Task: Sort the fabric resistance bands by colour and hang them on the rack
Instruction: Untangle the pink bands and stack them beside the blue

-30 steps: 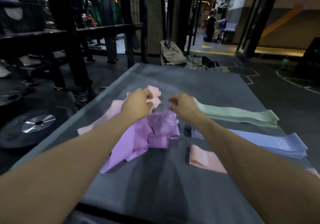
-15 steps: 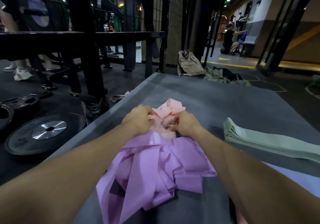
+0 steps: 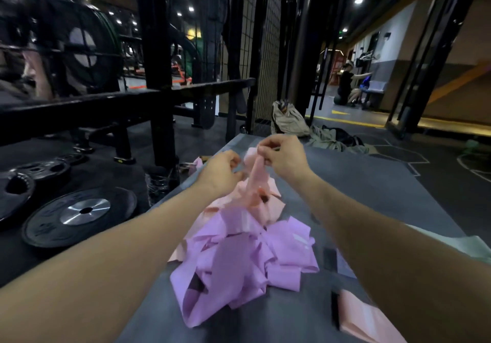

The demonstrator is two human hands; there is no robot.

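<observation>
Head view: right hand [image 3: 285, 160] raised, grip pinching pink band [image 3: 256, 175]; left hand [image 3: 220, 174] curled beside it.

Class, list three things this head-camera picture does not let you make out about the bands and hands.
- Left hand: its fingertips face away, so any grip is hidden.
- Green bands: cut off by the right forearm and frame edge.
- Purple bands: tangled, uncountable.

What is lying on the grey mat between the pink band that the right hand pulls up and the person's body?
In the head view, a tangled heap of purple bands lies there on the grey mat, below the pink band pinched by the right hand.
</observation>
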